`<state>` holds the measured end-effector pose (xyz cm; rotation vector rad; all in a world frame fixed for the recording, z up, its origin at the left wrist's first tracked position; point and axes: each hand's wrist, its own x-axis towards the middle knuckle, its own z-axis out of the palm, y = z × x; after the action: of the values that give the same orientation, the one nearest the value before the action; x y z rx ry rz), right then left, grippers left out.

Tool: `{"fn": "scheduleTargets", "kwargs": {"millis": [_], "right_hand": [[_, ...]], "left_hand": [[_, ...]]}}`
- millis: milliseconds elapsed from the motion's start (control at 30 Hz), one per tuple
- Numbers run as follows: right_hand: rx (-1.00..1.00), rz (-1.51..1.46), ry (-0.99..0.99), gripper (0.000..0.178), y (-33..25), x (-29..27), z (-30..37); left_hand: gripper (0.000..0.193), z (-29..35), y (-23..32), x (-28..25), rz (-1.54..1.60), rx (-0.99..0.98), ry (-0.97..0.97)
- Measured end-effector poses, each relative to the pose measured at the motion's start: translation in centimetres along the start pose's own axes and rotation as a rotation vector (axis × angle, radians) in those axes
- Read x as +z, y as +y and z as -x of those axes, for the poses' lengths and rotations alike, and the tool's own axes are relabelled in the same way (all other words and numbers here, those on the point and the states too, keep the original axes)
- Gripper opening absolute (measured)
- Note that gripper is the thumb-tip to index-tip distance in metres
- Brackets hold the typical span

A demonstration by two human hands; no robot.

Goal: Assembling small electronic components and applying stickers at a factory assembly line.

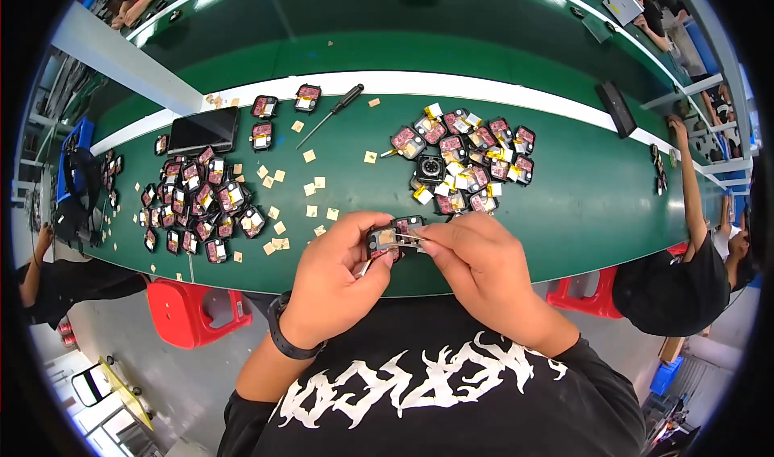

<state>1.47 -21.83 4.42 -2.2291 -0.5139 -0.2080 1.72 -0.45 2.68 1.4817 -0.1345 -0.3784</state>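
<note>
My left hand (pixel 332 270) is closed round a small black smartwatch case (pixel 382 240), held just above the near edge of the green table. Pinched in the fingers of my right hand (pixel 485 262) are thin metal tweezers (pixel 409 237), their tips at a tan square on the case. Part of the case is hidden behind my fingers. Just beyond my hands lies a pile of open watch cases (pixel 454 148) with reddish boards and white-and-yellow parts. To the left is another heap of similar cases (pixel 190 192).
Tan paper squares (pixel 310 156) are scattered over the table (pixel 339 183). A screwdriver (pixel 330 115) lies near the back beside a few single cases (pixel 307 97). At the back left rests a dark flat tray (pixel 203 131). Red stools (pixel 187 312) stand below the table edge; people sit on both sides.
</note>
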Motion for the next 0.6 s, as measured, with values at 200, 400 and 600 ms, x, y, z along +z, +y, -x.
{"fn": "scheduleTargets", "kwargs": {"millis": [200, 400, 600], "right_hand": [[-0.077, 0.17, 0.137, 0.02, 0.1, 0.8, 0.4], [-0.269, 0.322, 0.164, 0.025, 0.3, 0.7, 0.8], [-0.319, 0.28, 0.156, 0.026, 0.1, 0.6, 1.1]], "left_hand": [[0.044, 0.1, 0.5, 0.5, -0.028, -0.024, 0.017], [0.044, 0.2, 0.7, 0.0, -0.273, 0.021, -0.011], [0.05, 0.6, 2.1, -0.6, -0.094, -0.085, -0.085]]}}
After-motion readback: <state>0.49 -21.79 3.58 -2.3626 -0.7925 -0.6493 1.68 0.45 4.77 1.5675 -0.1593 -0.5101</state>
